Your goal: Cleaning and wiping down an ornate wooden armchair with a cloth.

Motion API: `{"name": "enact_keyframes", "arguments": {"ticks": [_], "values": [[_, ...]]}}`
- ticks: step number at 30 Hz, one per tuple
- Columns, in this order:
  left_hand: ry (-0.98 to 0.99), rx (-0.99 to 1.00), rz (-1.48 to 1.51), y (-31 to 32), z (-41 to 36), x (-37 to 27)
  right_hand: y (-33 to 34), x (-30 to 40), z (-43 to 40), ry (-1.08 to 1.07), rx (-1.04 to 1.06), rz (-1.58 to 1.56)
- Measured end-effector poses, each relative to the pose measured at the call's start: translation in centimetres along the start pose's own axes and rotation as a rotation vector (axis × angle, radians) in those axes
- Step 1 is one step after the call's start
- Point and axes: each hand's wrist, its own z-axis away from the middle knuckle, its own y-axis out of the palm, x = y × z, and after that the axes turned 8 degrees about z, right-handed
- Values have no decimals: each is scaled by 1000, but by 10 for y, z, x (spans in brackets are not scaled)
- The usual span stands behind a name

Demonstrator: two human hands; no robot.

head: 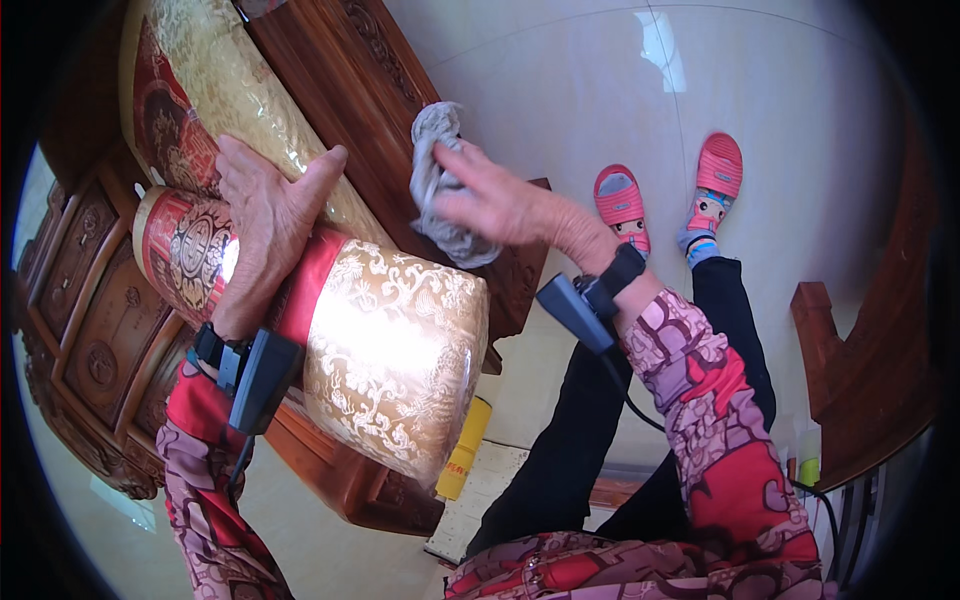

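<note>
My left hand (271,214) is spread on a gold and red brocade bolster (397,352), thumb apart from the fingers, holding nothing. The bolster has a shiny, see-through plastic-like cover. Under my right hand (495,196), slightly blurred, is a crumpled grey cloth (433,176), gripped by the fingers. This cloth lies against the front edge of a carved wooden seat (337,97). Behind the bolster stretches a gold and red seat cushion (240,82), also glossy. Each wrist carries a dark strapped device with a cable.
A carved wooden seat back or panel (112,322) stands at the left. Below the bolster, a yellow cylindrical object (465,450) is beside a pale box-like surface (487,476). Dark wooden furniture (862,390) rises at the right. My feet wear pink slippers (720,161) on the glossy tiled floor (540,90).
</note>
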Motion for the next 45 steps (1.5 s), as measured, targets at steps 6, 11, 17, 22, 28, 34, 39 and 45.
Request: {"name": "enact_keyframes", "arguments": {"ticks": [6,11,17,22,28,34,39,45], "values": [[-2,15,30,3,0,-7,12,11,12,95,-177,221],[15,-43,-40,16,0,1,-11,-12,-63,107,-328,213],[9,35,5,6,-4,-2,-21,-21,-82,52,-405,251],[186,54,-128,14,4,40,57,1,37,310,-423,154],[612,175,-214,4,2,21,129,8,168,690,-354,3],[651,206,-224,-4,2,16,122,11,154,692,-352,-59],[691,227,-225,-4,4,12,138,16,178,747,-354,-21],[717,263,-223,-6,4,13,129,9,189,707,-264,-54]]}}
